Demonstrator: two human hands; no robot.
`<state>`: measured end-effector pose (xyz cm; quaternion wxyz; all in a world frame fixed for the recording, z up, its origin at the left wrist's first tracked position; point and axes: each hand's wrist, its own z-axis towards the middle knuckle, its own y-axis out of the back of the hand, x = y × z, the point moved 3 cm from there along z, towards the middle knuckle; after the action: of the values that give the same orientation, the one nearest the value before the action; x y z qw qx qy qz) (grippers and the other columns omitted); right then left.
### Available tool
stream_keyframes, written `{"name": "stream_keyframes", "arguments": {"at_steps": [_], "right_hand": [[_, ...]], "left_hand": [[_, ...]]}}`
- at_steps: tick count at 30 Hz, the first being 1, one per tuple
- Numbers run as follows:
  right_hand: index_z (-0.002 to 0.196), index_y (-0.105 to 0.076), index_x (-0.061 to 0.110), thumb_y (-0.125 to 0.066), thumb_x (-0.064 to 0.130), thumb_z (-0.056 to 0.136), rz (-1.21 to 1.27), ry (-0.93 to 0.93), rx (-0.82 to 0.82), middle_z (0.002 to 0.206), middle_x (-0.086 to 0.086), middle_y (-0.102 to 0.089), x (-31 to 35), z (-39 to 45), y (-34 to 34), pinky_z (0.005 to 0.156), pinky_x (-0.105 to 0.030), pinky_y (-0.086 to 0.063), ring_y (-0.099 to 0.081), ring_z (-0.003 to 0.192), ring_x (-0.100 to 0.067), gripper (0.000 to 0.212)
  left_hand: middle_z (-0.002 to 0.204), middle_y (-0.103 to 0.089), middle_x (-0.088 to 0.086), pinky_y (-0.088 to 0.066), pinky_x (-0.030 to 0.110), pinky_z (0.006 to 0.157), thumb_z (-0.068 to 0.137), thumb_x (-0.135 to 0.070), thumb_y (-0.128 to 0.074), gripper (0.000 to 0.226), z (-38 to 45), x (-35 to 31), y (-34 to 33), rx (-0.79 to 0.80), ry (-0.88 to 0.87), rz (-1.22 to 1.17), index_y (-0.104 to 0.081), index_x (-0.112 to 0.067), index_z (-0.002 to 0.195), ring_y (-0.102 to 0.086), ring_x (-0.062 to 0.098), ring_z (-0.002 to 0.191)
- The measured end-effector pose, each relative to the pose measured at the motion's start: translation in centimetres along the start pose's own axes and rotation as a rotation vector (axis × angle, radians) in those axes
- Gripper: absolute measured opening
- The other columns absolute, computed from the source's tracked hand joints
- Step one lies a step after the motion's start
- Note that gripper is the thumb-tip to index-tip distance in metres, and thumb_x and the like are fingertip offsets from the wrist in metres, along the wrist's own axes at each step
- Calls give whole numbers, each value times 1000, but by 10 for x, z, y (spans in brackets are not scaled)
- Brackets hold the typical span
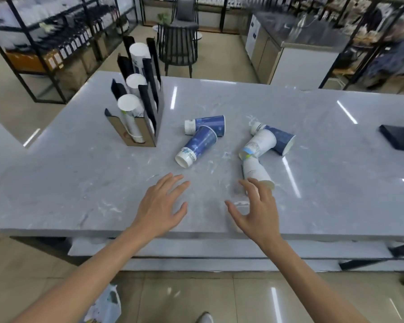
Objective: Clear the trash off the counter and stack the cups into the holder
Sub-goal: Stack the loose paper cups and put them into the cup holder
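Several paper cups lie on their sides on the grey marble counter [79,183]. Two blue cups [197,145] rest near the middle, one [205,124] behind the other. To the right lie a blue cup [278,138], a white cup [259,144] across it, and another white cup [255,171] nearest me. The black cup holder [149,127] stands at the left with three stacks of white cups in it. My left hand [162,206] hovers open over the counter. My right hand [258,209] is open, its fingertips just short of the nearest white cup.
A dark flat device [399,137] sits at the counter's right edge. A plastic bag [105,306] lies on the floor below the counter's front edge. Black chairs and shelving stand beyond the far side.
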<state>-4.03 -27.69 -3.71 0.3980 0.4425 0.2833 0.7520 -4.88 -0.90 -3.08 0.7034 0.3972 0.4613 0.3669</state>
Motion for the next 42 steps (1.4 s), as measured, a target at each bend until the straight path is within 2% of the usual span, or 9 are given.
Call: {"name": "stream_keyframes", "arguments": {"at_steps": [4,10,16,19,24,30,32,37,42], "right_hand": [[133,-60,17,-76,58,78,-66,-58,-8,138,-11,-55,-32,22,10,92,-44,-50,-55,121,-32,71],[142,-49,21,-59,82,70,-136,-234,44,143,-14,-51,-61,48,10,99,-49,-49,-50,129,-35,95],[145,-42,27,-53,89,64,-125,-358,68,146,-11,-47,-71,55,-5,95,-48,-53,-53,128,-34,103],[148,-36,31,-55,88,64,-96,-430,117,152,-7,-40,-77,53,-12,96,-49,-54,-47,135,-30,103],[146,-28,39,-64,78,69,-53,-503,140,143,7,-38,-86,44,-17,78,-42,-60,-47,130,-20,94],[148,-35,30,-64,68,71,-12,-550,162,139,7,-42,-92,36,-13,86,-36,-57,-47,130,-17,91],[148,-35,30,-65,63,71,-12,-532,181,137,7,-42,-94,36,-11,84,-34,-56,-48,127,-19,89],[144,-30,38,-64,65,68,-59,-481,232,137,11,-39,-108,38,0,68,-35,-56,-53,118,-17,87],[141,-33,36,-63,67,66,-136,-392,324,135,9,-39,-130,47,18,67,-38,-58,-49,121,-18,86]], "left_hand": [[146,-53,-2,-50,40,94,87,-44,-51,53,42,-22,-18,0,-36,-5,-59,-25,136,-43,19,138],[141,-58,2,-48,39,101,86,-28,-70,49,102,-47,-34,21,-118,-39,-61,-19,134,-51,25,134],[142,-54,2,-47,38,104,90,-28,-64,53,173,-56,-56,110,-200,-34,-54,-19,141,-51,23,131],[139,-54,5,-46,39,104,91,-31,-59,53,215,-62,-71,139,-190,-66,-51,-16,142,-52,25,128],[143,-49,5,-46,46,103,93,-43,-56,61,276,-76,-102,262,-161,-75,-42,-17,146,-48,29,130],[149,-42,15,-40,47,110,90,-54,-59,82,314,-98,-135,446,-136,-42,-27,-14,153,-42,34,136],[148,-42,17,-40,48,108,88,-55,-61,86,318,-103,-141,477,-135,-36,-25,-13,153,-44,36,135],[134,-56,15,-47,42,94,79,-54,-70,77,320,-114,-149,502,-94,-42,-40,-15,138,-55,36,121],[126,-63,12,-50,40,88,75,-50,-73,73,317,-119,-145,539,-37,-40,-44,-19,134,-60,36,114]]}}
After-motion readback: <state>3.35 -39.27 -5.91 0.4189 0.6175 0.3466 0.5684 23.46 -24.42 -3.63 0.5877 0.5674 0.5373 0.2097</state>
